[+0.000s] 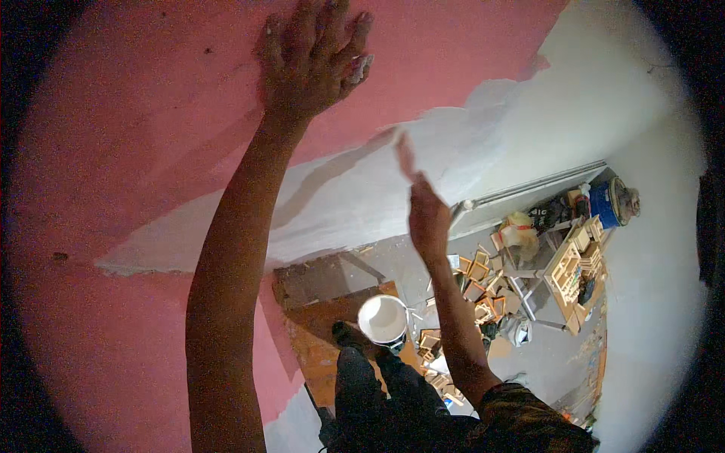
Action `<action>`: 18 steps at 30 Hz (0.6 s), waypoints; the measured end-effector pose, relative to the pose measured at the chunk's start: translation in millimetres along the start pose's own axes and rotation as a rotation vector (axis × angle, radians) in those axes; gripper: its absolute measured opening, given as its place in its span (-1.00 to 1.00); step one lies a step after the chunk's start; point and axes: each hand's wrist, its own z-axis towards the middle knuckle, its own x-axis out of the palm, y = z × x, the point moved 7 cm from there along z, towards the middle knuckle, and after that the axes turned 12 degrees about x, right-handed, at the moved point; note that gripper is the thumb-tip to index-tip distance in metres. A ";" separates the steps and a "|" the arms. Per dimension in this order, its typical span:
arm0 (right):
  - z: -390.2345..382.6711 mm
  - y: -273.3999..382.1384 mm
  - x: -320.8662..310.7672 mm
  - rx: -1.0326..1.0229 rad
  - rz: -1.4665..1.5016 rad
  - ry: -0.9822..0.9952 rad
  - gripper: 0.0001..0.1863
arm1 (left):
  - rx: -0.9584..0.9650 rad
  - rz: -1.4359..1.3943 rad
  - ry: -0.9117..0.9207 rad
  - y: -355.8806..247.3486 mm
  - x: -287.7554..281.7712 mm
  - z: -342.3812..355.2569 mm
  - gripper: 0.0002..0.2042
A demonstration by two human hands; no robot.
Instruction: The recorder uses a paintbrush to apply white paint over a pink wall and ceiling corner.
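Right hand: the bare right hand [429, 215] is wrapped round a slim, pinkish hand tool [406, 155], raised toward the wall; motion blur hides whether it is a brush or a scraper.
Left hand: the bare left hand [306, 79] has its fingers spread and appears braced against the wall, with something white on one finger.
Tool tip: near the lower border of the matte pink painted wall [445, 60], where it meets an irregular whitish patch [445, 140]; whether it touches the surface, I cannot tell.
Step in hand: probably working that border with the tool; whether material is going on or coming off is unclear.
Next move: likely calls for light, even pressure along the ragged edge, with the left arm steadying the body.
Bucket: a round white plastic bucket [374, 304] stands low by the person's feet, well apart from the tool; a return to it would call for careful footing.
Floor: small wooden frames [476, 272] lie scattered to the right of the bucket.
Far corner: a blue cylindrical container [603, 202] stands beyond them.
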 end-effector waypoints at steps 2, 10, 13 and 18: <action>22.5 -4.2 -29.4 -0.043 -0.033 -0.230 -0.68 | 0.032 0.011 0.066 -2.9 -1.7 7.5 -0.48; -4.7 37.0 39.8 -0.063 0.028 0.184 -0.70 | 0.005 0.018 0.035 -1.0 -1.3 2.7 -0.49; -3.8 29.6 34.6 -0.093 -0.029 0.261 -0.71 | 0.006 0.013 0.073 -0.7 -0.1 1.0 -0.50; 74.3 -64.8 -53.9 0.033 -0.052 -0.189 -0.76 | 0.003 0.038 0.096 -1.4 2.7 3.0 -0.51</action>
